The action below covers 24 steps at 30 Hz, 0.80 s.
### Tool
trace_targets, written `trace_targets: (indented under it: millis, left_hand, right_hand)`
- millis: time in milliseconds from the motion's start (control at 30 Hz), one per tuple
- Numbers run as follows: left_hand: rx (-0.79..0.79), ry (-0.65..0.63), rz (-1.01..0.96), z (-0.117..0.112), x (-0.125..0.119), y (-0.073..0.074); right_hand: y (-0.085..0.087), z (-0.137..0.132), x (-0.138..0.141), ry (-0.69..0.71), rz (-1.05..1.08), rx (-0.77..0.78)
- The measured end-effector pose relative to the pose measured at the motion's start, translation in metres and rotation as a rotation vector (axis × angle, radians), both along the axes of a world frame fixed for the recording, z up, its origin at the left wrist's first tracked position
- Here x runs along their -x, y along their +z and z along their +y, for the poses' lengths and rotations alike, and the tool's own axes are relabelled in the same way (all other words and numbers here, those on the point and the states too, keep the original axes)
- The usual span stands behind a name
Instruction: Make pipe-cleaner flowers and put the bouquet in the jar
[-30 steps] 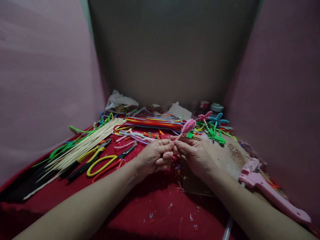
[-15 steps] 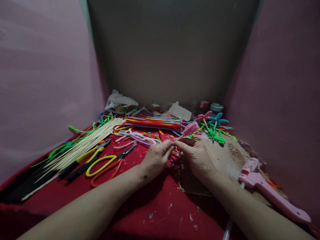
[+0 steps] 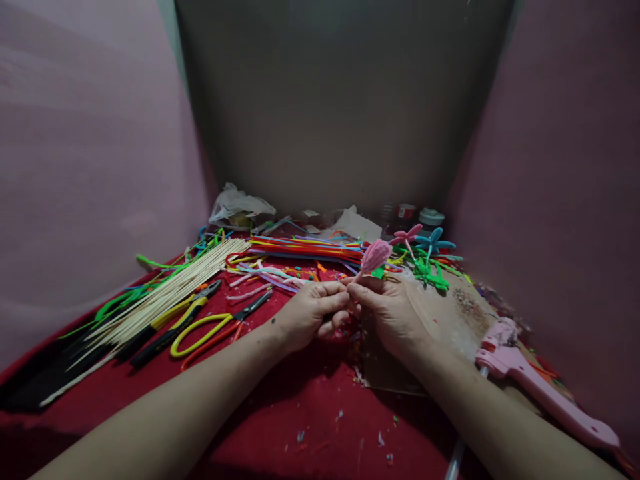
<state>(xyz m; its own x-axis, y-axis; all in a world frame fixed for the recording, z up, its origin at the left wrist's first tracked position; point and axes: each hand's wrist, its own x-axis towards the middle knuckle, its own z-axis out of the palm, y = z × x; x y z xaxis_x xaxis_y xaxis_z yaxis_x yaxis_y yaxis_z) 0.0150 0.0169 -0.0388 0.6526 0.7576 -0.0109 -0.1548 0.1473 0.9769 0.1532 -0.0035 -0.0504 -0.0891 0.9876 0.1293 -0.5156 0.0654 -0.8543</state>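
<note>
Between my two hands is a pink pipe-cleaner flower (image 3: 375, 257), its fuzzy bud tilted up and to the right. My left hand (image 3: 320, 310) pinches the lower end of its stem. The fingertips of my right hand (image 3: 393, 307) are closed on the stem just below the bud. Both hands meet over the red cloth, the right one above a piece of cardboard (image 3: 390, 373). Scissors (image 3: 205, 333) with yellow and red handles lie left of my left hand. The stem's very end is hidden by my fingers.
Pliers (image 3: 175, 327) and a bundle of wooden sticks (image 3: 170, 287) lie at the left. Coloured pipe cleaners (image 3: 310, 248) are stacked behind my hands. A pink glue gun (image 3: 545, 387) rests at the right, near finished pink (image 3: 406, 235) and blue flowers (image 3: 435, 241).
The flower's bud has turned more upright and shifted slightly left. My left hand's fingers have rolled on the stem, with the lower fingers now more visible. Both hands keep their hold.
</note>
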Motion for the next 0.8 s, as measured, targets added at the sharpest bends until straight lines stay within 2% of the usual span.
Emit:
trace_targets:
  millis: [133,333,567,700,800]
  left_hand:
    - [0.139,-0.109,-0.088,0.0043,0.0033,-0.0036]
    - [0.198,-0.238,-0.184,0.0076,0.0076,-0.0082]
    - [0.173,-0.227,-0.240,0.0048,0.0049,-0.0072]
    - [0.151,-0.235,-0.192,0.0052,0.0051,-0.0077]
    - [0.106,-0.190,-0.097,0.0046,0.0050,-0.0064]
  right_hand:
    - [0.0008,-0.0003,0.0000,0.003,0.013,0.014]
    - [0.0005,0.0001,-0.0008,0.054,0.018,-0.027]
    - [0.0026,-0.0001,-0.0028,0.134,0.114,0.008]
    - [0.0037,-0.0005,-0.0033,0.093,0.072,0.000]
    - [0.0026,0.0003,-0.0035,0.030,0.032,0.010]
